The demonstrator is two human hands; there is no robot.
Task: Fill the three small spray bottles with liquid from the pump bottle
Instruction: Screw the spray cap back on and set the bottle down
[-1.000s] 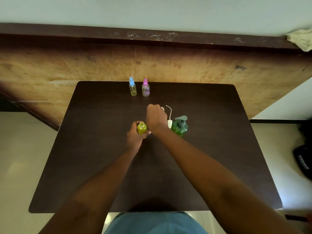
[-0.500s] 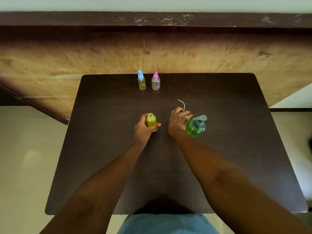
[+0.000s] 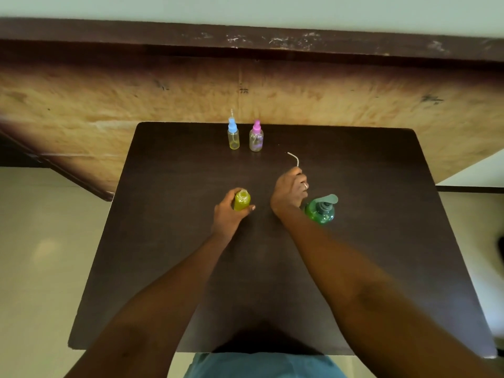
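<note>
My left hand (image 3: 227, 215) grips an uncapped small bottle (image 3: 242, 199) full of yellow liquid, standing on the dark table (image 3: 163, 241). Just to its right, my right hand (image 3: 289, 190) is curled round a white spray head; its thin curved dip tube (image 3: 295, 159) sticks out past the fingers. The green pump bottle (image 3: 320, 210) stands right beside my right wrist. At the table's far edge stand a blue-capped spray bottle (image 3: 233, 135) with a little yellow liquid at the bottom and a pink-capped spray bottle (image 3: 256, 137).
A worn wooden panel (image 3: 327, 99) rises behind the table's far edge. Pale floor (image 3: 41, 268) lies to both sides of the table.
My right hand moved from above the yellow bottle to the right, next to the pump bottle, and closed on the spray head. The left hand keeps its hold on the bottle.
</note>
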